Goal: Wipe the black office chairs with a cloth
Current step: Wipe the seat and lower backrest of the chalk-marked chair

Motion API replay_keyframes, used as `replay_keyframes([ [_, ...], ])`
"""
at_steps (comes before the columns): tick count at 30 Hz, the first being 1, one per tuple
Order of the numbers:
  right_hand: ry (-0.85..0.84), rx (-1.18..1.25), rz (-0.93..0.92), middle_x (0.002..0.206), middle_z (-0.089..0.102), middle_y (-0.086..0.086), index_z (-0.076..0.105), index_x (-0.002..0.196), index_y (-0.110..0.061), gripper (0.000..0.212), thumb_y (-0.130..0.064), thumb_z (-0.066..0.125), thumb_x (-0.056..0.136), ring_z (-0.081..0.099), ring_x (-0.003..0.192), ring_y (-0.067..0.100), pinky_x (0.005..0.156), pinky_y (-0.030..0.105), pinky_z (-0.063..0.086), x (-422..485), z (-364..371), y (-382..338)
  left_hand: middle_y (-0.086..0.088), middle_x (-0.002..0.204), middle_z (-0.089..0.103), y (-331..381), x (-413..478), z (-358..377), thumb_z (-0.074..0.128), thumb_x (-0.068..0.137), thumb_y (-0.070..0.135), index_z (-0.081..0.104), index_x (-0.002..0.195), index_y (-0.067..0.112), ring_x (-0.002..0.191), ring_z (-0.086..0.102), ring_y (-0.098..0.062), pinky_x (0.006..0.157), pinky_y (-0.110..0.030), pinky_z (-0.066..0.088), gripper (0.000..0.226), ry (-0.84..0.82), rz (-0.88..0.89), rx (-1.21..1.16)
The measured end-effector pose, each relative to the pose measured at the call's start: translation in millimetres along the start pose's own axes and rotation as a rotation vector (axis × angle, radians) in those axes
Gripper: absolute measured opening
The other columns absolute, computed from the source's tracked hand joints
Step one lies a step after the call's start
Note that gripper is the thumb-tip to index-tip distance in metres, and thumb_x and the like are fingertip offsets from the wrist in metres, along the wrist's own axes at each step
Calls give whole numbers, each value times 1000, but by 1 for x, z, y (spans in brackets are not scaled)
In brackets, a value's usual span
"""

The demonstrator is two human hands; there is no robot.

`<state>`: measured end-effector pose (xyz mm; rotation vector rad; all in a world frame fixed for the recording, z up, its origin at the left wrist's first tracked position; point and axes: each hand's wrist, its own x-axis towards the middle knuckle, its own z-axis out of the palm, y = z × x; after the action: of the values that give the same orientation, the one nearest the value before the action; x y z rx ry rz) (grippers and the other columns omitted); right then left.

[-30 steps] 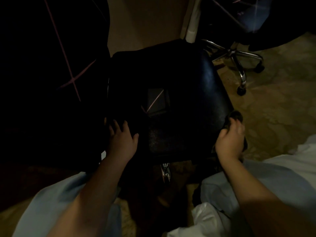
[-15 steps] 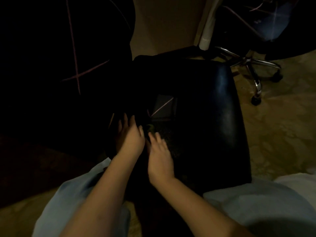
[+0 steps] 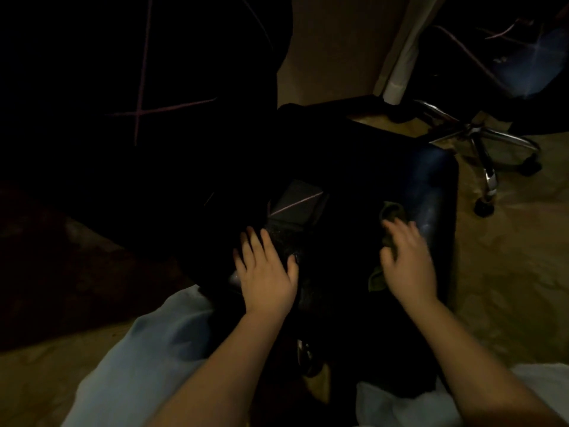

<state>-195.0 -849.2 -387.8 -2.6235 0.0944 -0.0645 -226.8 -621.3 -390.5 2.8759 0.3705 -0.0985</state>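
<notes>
Head view: glossy black chair (image 3: 431, 192) on mottled tan floor (image 3: 508, 272).

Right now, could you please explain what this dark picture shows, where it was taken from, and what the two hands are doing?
There is no machine here. A person wears one camera on the head, looking forward and down, so the arms enter from the bottom edge. The left hand rests flat, fingers spread, on the seat of a black office chair. The right hand, blurred, presses a dark cloth onto the right side of the seat. Its fingers look straight rather than curled round the cloth. Behind, on the right, stands a second chair with a chrome wheeled base. The pale shapes below are the person's trouser legs.
</notes>
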Motion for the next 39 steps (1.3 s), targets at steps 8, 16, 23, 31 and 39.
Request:
replay_keyframes([
  [8, 92, -53, 115, 153, 35, 7, 41, 144, -14, 49, -24, 49, 96, 18, 147, 26, 118, 49, 21, -23, 17, -21, -17, 158, 18, -20, 17, -1, 15, 86, 55, 23, 151, 5, 147, 13, -30, 117, -48, 11, 82, -7, 71, 52],
  [16, 0, -91, -28, 152, 38, 5, 45, 143, -13, 47, -26, 46, 98, 19, 147, 26, 120, 41, 13, -56, 49, -72, -13, 161, 8, -20, 26, -14, 35, 100, 39, 15, 152, 5, 148, 3, -27, 120, -43, 4, 66, 14, -28, -34],
  [23, -299, -114, -484, 150, 40, -3, 48, 141, -20, 55, -33, 33, 89, 20, 145, 21, 117, 38, 14, -61, 43, -77, -11, 161, 2, 10, 8, -3, 24, 102, 37, 10, 152, 4, 149, -3, -23, 120, -40, -3, 62, 18, -102, -175],
  [31, -354, -375, -802, 140, 54, -1, 57, 132, -23, 56, -37, 37, 81, 43, 136, 25, 110, 46, 26, 8, 36, -73, -10, 159, 21, -20, 25, 1, 6, 89, 43, 25, 150, 7, 148, 15, -23, 119, -42, 7, 74, 80, 28, -42],
  [39, -481, -247, -759, 156, 29, -6, 37, 147, -28, 64, -43, 24, 86, 8, 147, 16, 117, 40, 1, 90, 46, -78, -13, 151, 37, -33, 34, 9, 29, 88, 30, 40, 144, 3, 143, 29, -26, 118, -45, 17, 63, 166, 88, -74],
])
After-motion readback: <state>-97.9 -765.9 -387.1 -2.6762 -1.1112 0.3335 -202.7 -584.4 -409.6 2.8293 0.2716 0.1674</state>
